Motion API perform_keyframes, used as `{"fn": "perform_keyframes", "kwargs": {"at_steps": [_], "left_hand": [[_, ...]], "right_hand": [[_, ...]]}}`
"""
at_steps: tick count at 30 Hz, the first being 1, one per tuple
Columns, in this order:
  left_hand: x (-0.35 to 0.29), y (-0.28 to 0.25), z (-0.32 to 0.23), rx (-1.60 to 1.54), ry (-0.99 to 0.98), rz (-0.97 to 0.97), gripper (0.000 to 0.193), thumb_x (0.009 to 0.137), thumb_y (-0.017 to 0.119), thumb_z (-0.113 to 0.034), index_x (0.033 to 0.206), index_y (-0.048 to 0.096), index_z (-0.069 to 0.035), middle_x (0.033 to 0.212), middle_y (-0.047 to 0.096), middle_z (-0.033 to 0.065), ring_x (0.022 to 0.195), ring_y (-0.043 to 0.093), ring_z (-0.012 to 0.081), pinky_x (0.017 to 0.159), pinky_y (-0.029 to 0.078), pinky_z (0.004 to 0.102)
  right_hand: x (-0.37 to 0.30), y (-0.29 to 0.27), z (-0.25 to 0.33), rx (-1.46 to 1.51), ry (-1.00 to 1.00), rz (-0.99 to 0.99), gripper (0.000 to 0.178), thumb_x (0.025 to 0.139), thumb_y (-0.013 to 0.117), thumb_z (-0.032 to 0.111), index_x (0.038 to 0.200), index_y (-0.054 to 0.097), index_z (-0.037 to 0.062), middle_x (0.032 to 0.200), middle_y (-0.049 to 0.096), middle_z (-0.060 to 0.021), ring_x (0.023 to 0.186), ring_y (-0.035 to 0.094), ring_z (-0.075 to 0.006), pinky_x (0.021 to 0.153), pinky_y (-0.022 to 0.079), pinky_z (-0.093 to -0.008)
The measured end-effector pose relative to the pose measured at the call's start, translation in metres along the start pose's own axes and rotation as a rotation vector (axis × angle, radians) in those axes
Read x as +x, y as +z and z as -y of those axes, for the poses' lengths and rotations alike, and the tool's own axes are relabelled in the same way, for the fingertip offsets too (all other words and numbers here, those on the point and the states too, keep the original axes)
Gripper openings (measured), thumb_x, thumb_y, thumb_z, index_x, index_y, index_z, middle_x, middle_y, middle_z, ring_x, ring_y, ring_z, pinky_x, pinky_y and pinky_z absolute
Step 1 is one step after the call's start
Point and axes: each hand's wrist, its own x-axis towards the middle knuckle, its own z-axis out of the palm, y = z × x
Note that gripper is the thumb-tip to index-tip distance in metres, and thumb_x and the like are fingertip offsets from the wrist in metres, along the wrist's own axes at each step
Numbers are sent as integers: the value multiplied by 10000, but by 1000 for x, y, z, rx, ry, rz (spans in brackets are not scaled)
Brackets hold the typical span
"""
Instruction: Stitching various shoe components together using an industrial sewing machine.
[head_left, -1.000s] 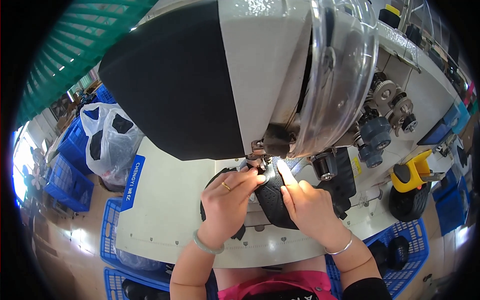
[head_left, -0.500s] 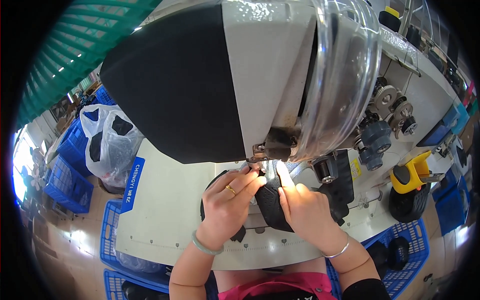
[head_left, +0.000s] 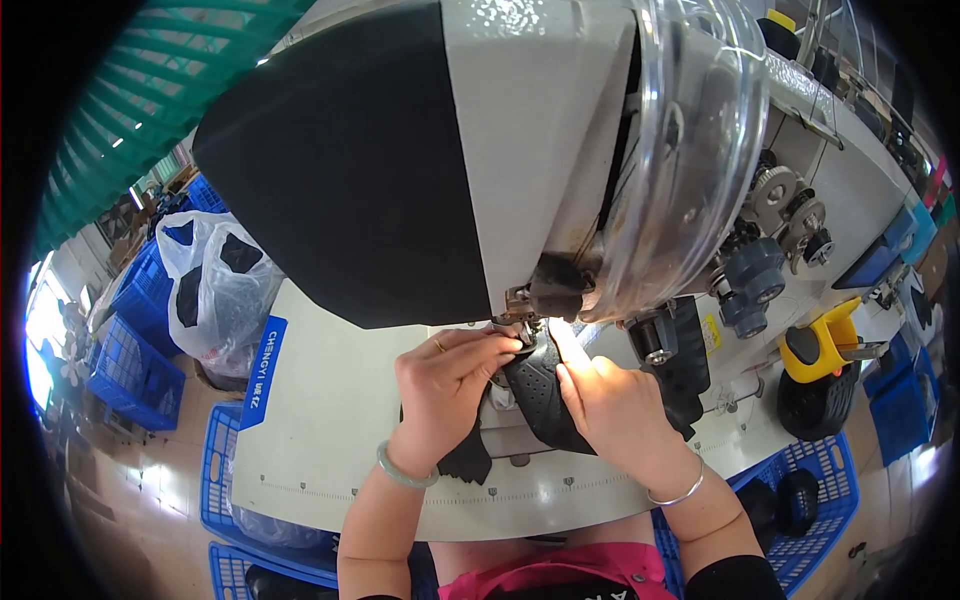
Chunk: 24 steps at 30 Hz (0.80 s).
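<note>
1. A big white and black sewing machine [head_left: 450, 150] fills the top of the view. Its needle part [head_left: 522, 312] is the landmark here.
2. A black shoe piece with small holes [head_left: 535, 385] lies just under the needle part, on the white bench [head_left: 320, 400].
3. The left hand [head_left: 440, 385] is just left of the needle part. Its fingers [head_left: 490, 345] are pinched shut on the edge of the black shoe piece, right below the needle part.
4. The right hand [head_left: 615, 405] is just right of the needle part. It lies flat on the black shoe piece and presses it down, with one finger [head_left: 566, 345] pointing up to the needle part.
5. The two hands are close together, with the shoe piece between them.
6. A clear round cover [head_left: 690, 150] sits up and to the right of the needle part.
7. A yellow tool [head_left: 825, 345] sits far to the right of the needle part.
8. A white bag with dark pieces inside [head_left: 215, 290] stands far to the left of the needle part.
9. Blue crates [head_left: 140, 350] stand on the floor, even farther left.
</note>
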Motion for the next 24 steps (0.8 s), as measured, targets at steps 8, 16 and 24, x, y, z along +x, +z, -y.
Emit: {"fn": "perform_keyframes", "kwargs": {"at_steps": [8,16,24], "left_hand": [[-2,2,2,35,103,-14,193,710,752,37,888,748,-36,905,712,77,856,689,241,758,563,301],[6,-6,4,99,208,65,241,681,693,61,892,733,-46,907,708,41,888,685,224,743,580,303],[10,-6,3,98,215,83,234,680,667,58,885,714,-45,912,696,39,876,689,239,769,582,322]], "right_hand": [[2,-3,-1,4,-15,10,285,936,600,249,711,619,76,548,570,-115,449,589,-289,416,472,-367],[5,-3,-8,23,-38,27,343,944,582,251,650,607,78,506,549,-114,440,582,-297,425,477,-371],[9,-6,-11,13,-102,29,346,939,585,243,633,610,83,475,520,-109,429,569,-289,418,451,-372]]}}
